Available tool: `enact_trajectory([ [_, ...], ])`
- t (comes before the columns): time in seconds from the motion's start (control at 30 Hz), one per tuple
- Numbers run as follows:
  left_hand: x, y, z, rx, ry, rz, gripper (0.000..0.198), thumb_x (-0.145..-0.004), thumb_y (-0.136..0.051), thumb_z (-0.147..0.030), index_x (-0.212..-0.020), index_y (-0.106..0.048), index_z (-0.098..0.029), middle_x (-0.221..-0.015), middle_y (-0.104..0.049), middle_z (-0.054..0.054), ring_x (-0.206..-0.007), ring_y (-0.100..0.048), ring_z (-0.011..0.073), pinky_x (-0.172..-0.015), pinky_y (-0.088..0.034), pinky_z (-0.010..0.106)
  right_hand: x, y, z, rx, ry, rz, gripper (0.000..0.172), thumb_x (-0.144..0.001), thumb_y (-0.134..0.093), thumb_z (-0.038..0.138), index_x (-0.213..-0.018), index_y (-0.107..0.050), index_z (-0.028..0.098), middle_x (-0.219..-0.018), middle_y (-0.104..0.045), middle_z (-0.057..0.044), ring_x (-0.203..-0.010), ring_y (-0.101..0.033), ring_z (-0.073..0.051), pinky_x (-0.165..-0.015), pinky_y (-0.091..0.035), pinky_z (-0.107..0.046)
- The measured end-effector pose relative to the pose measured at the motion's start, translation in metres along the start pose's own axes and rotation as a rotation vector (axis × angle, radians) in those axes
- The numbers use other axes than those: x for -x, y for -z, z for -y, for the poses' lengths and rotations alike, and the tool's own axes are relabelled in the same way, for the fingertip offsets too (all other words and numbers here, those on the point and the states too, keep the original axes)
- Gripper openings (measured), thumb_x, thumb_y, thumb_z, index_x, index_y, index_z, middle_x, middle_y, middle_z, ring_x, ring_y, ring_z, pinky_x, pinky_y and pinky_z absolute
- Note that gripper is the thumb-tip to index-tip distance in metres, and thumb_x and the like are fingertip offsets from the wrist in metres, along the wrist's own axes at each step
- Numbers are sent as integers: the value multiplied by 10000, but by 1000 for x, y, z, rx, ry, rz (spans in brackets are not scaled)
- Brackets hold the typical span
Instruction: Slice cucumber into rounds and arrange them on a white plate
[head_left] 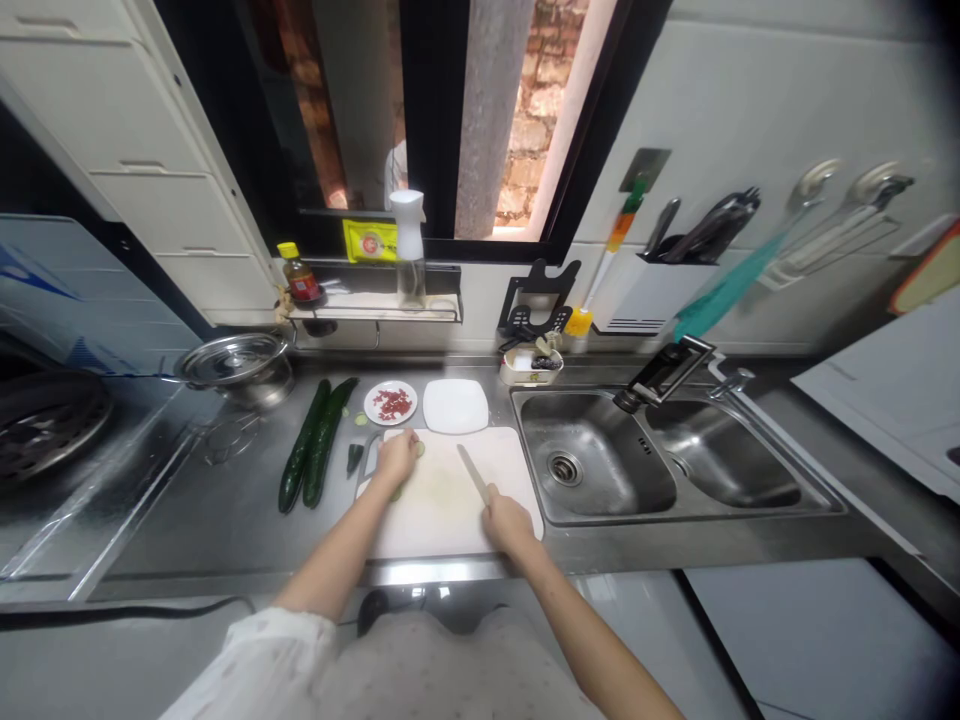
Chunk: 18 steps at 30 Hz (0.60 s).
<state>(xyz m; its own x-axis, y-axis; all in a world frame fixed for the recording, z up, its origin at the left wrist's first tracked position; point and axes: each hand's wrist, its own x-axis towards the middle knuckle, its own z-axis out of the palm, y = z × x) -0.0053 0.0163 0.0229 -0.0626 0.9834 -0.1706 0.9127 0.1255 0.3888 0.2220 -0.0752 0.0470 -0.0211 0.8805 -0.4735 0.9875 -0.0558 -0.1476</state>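
Note:
My right hand (pixel 509 520) is wrapped round the handle of a kitchen knife (pixel 472 470), whose blade points up and left over the white cutting board (pixel 442 535). Over the board's left side, my left hand (pixel 397 460) is closed, with a pale green cucumber slice (pixel 420 449) at its fingertips. Another green bit (pixel 397 494) shows beside that wrist, partly covered. Left of the board lie a short dark cucumber end (pixel 354 459) and two whole cucumbers (pixel 321 450). Behind it stand a plate of chopped red pieces (pixel 391 404) and a white square plate (pixel 455 404).
A double steel sink (pixel 600 470) with a black faucet (pixel 660 375) adjoins the board's right side. A lidded steel pot (pixel 240 368) stands at the back left. Bottles sit on a wall shelf (pixel 367 308) below the window. A knife holder (pixel 649 290) hangs above the sink.

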Motion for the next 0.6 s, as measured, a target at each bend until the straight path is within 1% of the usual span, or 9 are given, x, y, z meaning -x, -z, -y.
enact_trajectory([
  [0.13, 8, -2, -9, 15, -139, 207, 201, -834, -481, -223, -969, -630, -228, -985, -699, 40, -931, -610, 189, -787, -394, 276, 0, -1, -1, 1, 4, -1, 416, -871, -379, 147, -1275, -479, 144, -968, -686, -158, -933, -648, -239, -724, -429, -303],
  [0.2, 12, -3, -13, -36, -215, 276, 197, -831, -468, -216, -926, -640, -226, -978, -698, 44, -903, -617, 194, -767, -401, 280, 0, -1, -1, -1, 11, -8, 427, -872, -382, 152, -1289, -472, 144, -967, -685, -157, -935, -646, -238, -725, -427, -302],
  [0.27, 15, -4, -15, -107, -284, 295, 203, -833, -451, -207, -887, -646, -229, -957, -695, 50, -904, -615, 209, -781, -402, 303, 1, -1, -1, -3, 15, -12, 429, -872, -384, 154, -1293, -468, 142, -970, -684, -156, -937, -644, -236, -728, -425, -301],
  [0.37, 18, -6, -19, -182, -391, 290, 207, -832, -447, -195, -866, -647, -231, -947, -681, 65, -959, -590, 233, -840, -385, 350, 1, 0, -1, -9, 10, -6, 405, -873, -387, 155, -1267, -480, 145, -980, -684, -152, -935, -644, -230, -730, -420, -295],
  [0.5, 23, -11, -19, -198, -518, 284, 204, -834, -446, -181, -861, -643, -225, -962, -663, 78, -1000, -555, 246, -874, -358, 378, 1, 0, -1, -20, 17, -19, 393, -874, -380, 147, -1253, -483, 143, -973, -684, -151, -928, -647, -230, -723, -419, -294],
  [0.6, 27, -16, -17, -195, -557, 277, 210, -824, -449, -156, -886, -638, -223, -962, -655, 81, -990, -549, 239, -872, -354, 368, 2, 0, -2, -25, 22, -24, 393, -876, -378, 144, -1255, -481, 143, -977, -684, -151, -932, -646, -228, -725, -417, -293],
])
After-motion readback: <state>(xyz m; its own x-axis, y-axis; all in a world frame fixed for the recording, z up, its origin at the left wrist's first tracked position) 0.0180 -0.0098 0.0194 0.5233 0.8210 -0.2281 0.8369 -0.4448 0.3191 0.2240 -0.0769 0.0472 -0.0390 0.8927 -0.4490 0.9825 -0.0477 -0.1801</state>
